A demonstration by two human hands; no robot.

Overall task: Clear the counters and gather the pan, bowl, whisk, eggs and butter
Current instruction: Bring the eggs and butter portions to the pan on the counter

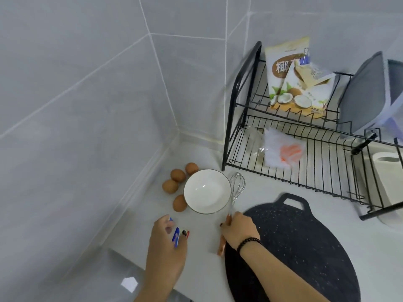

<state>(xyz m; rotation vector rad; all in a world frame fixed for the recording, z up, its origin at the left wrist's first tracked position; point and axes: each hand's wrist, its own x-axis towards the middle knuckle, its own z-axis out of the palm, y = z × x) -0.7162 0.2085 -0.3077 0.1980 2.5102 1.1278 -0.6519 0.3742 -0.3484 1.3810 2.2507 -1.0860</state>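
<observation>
Already your right hand (237,231) gripped the whisk (234,197) by its handle, light & stiff, beside the bowl (207,191) on the table (202,253); left hand (168,243) pinched a small blue packet (175,235), prob. butter, soft.

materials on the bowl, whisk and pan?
Bowl: looks like glazed white ceramic, going by the glossy highlight inside and the thin dark rim.
Whisk: shiny thin metal wires, probably steel; the handle, held by the right hand, looks orange-brown, wood or plastic, cannot tell.
Pan: matte black with white speckles, likely a non-stick coating on metal.
</observation>
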